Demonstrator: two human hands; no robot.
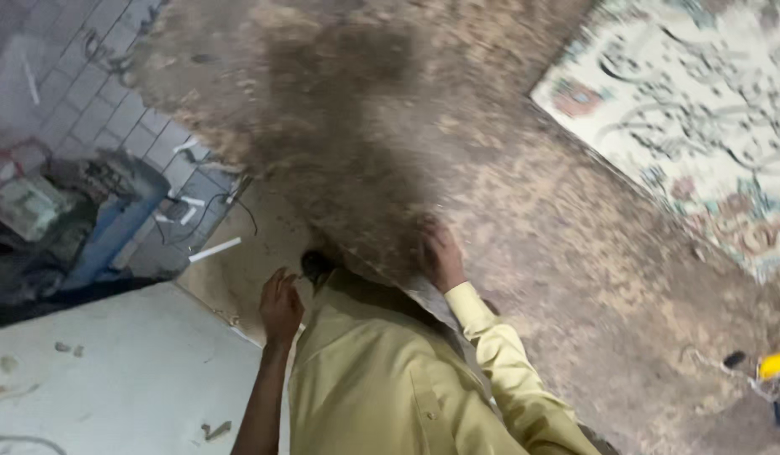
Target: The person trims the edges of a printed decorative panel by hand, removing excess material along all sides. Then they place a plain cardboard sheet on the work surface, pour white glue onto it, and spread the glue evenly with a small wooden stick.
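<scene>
Both hands grip the near edge of a large, rough, mottled brown carpet (508,168): left hand (280,305) curled at its shadowed corner, right hand (440,257) pressed flat, fingers closed together. A patterned cream rug (702,109) lies beside it.

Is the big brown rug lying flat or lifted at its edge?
Lifted: the brown rug has its near edge raised by the left hand and right hand.

Brown mottled carpet (525,211), cream floral rug (702,109), yellow-green shirt (381,379).
</scene>
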